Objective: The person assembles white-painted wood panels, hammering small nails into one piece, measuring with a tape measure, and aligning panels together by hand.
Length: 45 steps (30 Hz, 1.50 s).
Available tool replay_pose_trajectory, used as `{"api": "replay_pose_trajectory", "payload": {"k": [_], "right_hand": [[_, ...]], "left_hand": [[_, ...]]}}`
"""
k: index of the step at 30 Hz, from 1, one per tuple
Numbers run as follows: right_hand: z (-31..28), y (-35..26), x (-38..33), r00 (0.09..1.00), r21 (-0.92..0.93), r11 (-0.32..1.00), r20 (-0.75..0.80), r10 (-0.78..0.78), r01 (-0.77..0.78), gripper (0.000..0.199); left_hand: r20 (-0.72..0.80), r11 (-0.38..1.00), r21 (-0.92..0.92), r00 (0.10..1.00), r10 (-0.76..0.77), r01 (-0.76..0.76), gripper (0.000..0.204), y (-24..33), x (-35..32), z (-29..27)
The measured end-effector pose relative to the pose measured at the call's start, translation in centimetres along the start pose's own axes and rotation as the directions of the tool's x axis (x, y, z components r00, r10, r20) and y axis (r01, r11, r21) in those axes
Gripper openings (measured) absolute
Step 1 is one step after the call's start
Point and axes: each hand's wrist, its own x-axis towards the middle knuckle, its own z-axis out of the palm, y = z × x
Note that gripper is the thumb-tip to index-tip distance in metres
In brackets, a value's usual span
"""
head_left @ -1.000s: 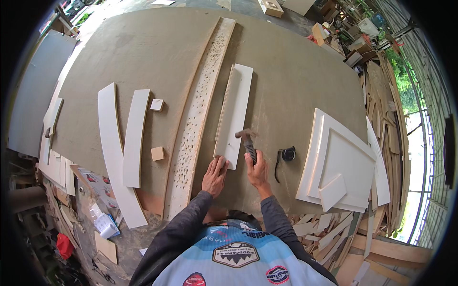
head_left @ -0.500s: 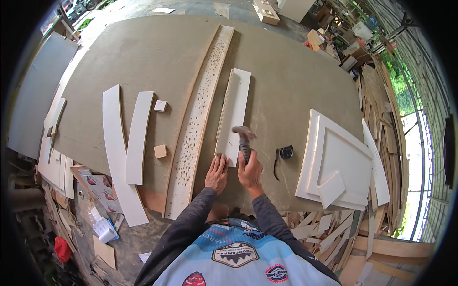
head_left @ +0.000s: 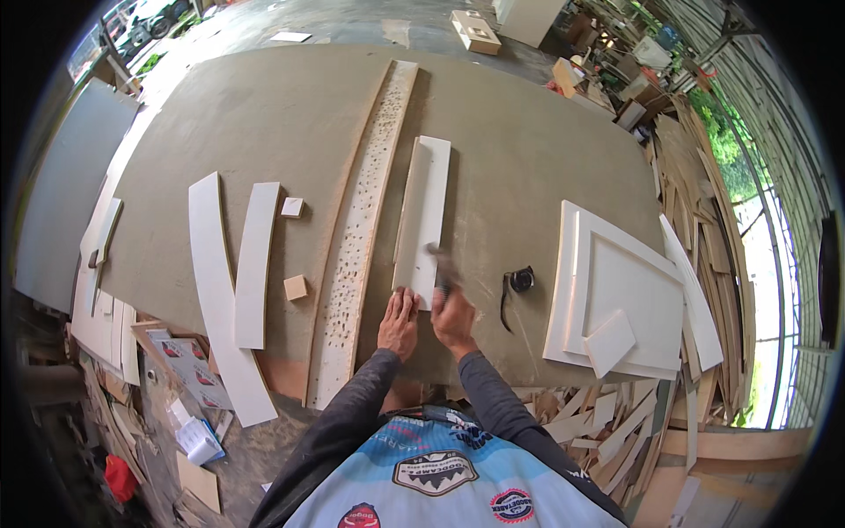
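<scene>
blurred hammer [head_left: 443,257] held over the near end of a white strip [head_left: 434,189]

the person's light blue shirt [head_left: 431,493] fills the lower edge, dark sleeves [head_left: 370,378] reaching forward from it. scrap wood [head_left: 607,431] is heaped below the near right edge of a wide brown-grey table [head_left: 502,176]. at that near side, the left hand [head_left: 399,326] rests on the near end of the strip, its fingers held narrow, side by side; i cannot tell whether they also pinch something. just to its right, the right hand [head_left: 453,319] has its fingers wrapped round the hammer's handle. the hammer's head is over the strip's near part, too blurred to tell if it touches. the strip lies on the table, running away from the person.

to the right sit a framed white panel [head_left: 642,282] with a square piece [head_left: 609,343] resting on it, and a small black object [head_left: 522,280] with a strap. to the left, two curved white pieces [head_left: 211,282] overlap, near a small block [head_left: 296,288] and, farther off, a second block [head_left: 292,208]. a long pocked board [head_left: 365,194] runs past the strip's far end. beyond the table stands a pale box [head_left: 475,33].
</scene>
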Motion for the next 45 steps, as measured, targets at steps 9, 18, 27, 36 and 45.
{"api": "replay_pose_trajectory", "payload": {"k": [9,18,27,36,45], "right_hand": [[-0.3,-1.7,1.4,0.999,0.063,0.998,-0.014,0.028,-0.027,0.035],[-1.1,-0.3,0.7,0.949,-0.042,0.975,0.220,0.224,-0.220,0.040],[-1.3,3.1,-5.6,0.981,-0.158,0.970,0.022,0.190,-0.185,0.038],[-2.3,2.3,-5.9,0.952,-0.189,0.959,0.182,0.245,-0.211,0.036],[-0.2,3.0,-6.1,0.981,-0.246,0.955,0.059,0.186,-0.166,0.039]], "left_hand": [[0.019,1.000,0.018,1.000,0.014,-0.015,0.059,-0.4,-0.4,-0.2],[-0.066,0.944,-0.266,0.973,-0.221,0.196,0.024,-2.4,3.7,-3.1],[0.149,0.914,0.014,0.903,-0.402,0.405,0.028,-7.6,14.1,-1.6],[0.031,0.949,0.069,0.950,-0.310,0.308,0.025,-6.3,9.3,-1.6],[0.105,0.951,-0.068,0.950,-0.293,0.301,0.029,-3.0,-8.0,-4.3]]}}
